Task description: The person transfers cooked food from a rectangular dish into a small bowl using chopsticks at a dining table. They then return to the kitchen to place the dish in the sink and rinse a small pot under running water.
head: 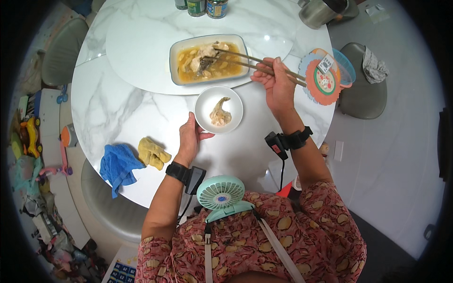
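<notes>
My left hand (191,138) holds the lower left rim of a small white bowl (201,115), its thumb along the side. A piece of cooked fish or meat (221,114) lies in the bowl. My right hand (277,83) grips a pair of dark chopsticks (247,61). Their tips touch pale pieces of cooked food (205,55) in a rectangular baking dish (172,67) with a blue rim. Yellowish broth with small pale pieces surrounds them. The dish stands just beyond the bowl, on the raised round centre of the table.
A blue cloth (120,166) and a yellow cloth (153,152) lie at the left of the marble-patterned table (120,116). Jars (196,7) stand at the far side. A metal pitcher (315,16) and scalloped round mats (315,81) are at the right. A mint-green fan (221,194) hangs at my chest.
</notes>
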Available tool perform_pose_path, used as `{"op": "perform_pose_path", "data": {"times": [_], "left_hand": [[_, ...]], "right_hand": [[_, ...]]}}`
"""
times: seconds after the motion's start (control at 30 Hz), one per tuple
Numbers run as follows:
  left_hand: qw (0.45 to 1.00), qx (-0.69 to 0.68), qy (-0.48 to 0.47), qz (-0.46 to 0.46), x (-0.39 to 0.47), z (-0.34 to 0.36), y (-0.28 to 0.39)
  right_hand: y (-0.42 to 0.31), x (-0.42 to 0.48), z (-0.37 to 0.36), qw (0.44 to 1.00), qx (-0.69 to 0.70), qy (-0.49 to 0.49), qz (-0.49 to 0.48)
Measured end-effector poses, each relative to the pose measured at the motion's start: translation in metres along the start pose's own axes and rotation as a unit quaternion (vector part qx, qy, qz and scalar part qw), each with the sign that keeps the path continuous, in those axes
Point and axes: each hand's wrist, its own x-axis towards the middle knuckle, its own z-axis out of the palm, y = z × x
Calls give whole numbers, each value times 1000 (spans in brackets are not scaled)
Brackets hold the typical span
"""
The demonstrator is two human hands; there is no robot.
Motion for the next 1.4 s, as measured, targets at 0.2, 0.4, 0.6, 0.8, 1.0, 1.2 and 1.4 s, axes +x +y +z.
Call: {"op": "perform_pose_path", "data": {"times": [0.2,0.4,0.6,0.8,1.0,1.2,1.4], "left_hand": [[1000,1,17,-9,-1,-4,0],[1000,-4,15,-4,0,-1,0],[999,-25,28,-17,-4,1,-4],[999,-31,10,2,1,-2,-2],[1000,-28,7,-3,-2,2,-3],[1000,-23,5,-4,-2,0,-1],[1000,-31,1,1,-1,-1,-3]], "right_hand": [[-41,-25,-4,1000,7,-22,-5],[-38,-65,-18,992,-99,-41,73],[-35,-73,-18,983,-155,-74,66],[-43,-32,-17,988,-142,-43,-35],[-29,-28,5,966,-232,-104,-40],[-25,7,19,935,-280,-210,-62],[-39,33,39,914,-321,-248,29]]}}
